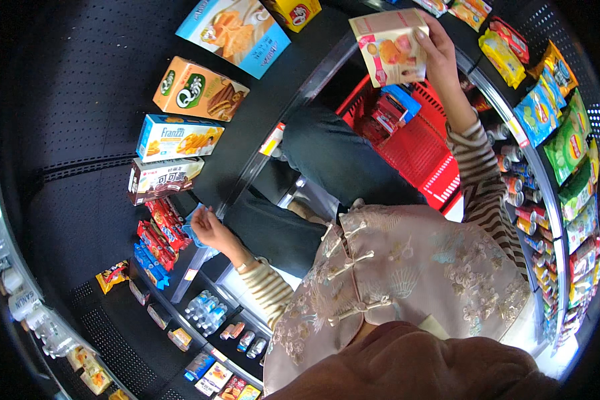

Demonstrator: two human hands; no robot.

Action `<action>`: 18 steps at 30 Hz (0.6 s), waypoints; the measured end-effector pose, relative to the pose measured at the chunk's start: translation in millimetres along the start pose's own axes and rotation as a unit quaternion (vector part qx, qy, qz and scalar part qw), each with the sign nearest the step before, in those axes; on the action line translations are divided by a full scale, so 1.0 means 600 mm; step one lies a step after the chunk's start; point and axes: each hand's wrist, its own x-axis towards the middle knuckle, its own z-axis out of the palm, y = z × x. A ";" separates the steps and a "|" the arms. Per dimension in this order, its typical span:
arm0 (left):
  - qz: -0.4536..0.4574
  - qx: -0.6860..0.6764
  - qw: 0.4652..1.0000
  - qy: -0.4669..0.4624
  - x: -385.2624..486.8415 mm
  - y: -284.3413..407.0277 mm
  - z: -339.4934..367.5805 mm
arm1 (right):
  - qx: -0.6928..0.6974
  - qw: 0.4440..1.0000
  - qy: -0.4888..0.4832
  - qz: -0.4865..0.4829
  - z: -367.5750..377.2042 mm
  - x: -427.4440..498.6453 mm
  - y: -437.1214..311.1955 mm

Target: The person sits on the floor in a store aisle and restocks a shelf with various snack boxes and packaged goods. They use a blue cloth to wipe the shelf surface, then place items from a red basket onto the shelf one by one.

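Note:
My right hand (437, 50) grips a cream and pink snack box (391, 52) by its right side, with the thumb across the front. The box shows round pastries and is raised above a red plastic shopping basket (437, 155). Inside the basket lie a blue packet (405, 102) and a dark red packet (387, 114). My left hand (210, 230) is at the shelf's edge, fingers curled, beside red biscuit packs (166, 227). Something light blue (192, 231) shows behind its fingers; whether the hand holds it is unclear.
A black shelf (275, 85) bears an orange cake box (200, 90), a Franzzi box (180, 137) and a white and brown box (165, 177). Chip bags (567, 140) and drink cans (514, 185) line the right shelving. Bottled water (206, 311) stands low at the left.

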 end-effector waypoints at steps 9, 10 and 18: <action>0.197 0.289 0.937 -0.018 -0.139 0.063 0.005 | 0.202 0.967 -0.153 0.022 0.152 0.255 0.144; 0.194 0.298 0.934 -0.011 -0.137 0.063 0.009 | 0.210 0.966 -0.146 0.038 0.166 0.259 0.159; 0.182 0.305 0.935 -0.005 -0.128 0.067 0.018 | 0.244 0.959 -0.123 0.076 0.197 0.262 0.192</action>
